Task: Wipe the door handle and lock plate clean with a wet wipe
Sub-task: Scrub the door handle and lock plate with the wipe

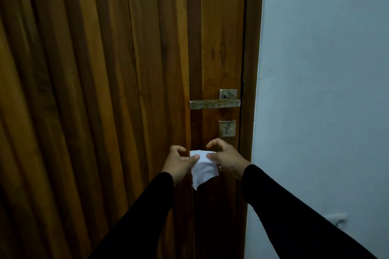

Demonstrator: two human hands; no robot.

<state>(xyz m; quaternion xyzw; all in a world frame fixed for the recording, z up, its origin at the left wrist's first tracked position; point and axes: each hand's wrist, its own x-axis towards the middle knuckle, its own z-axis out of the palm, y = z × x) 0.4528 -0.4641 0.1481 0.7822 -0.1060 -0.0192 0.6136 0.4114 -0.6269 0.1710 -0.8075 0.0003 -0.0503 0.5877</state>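
Both arms reach forward in black sleeves. The left hand (179, 161) and the right hand (225, 159) face each other close together, thumbs pointing inward and fingers (212, 143) curled, each pinching something between them.

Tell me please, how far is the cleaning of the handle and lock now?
Done: a wipe is out. In hand: the left hand and right hand pinch it below the lock plate. Left: the handle and plate, untouched and stained.
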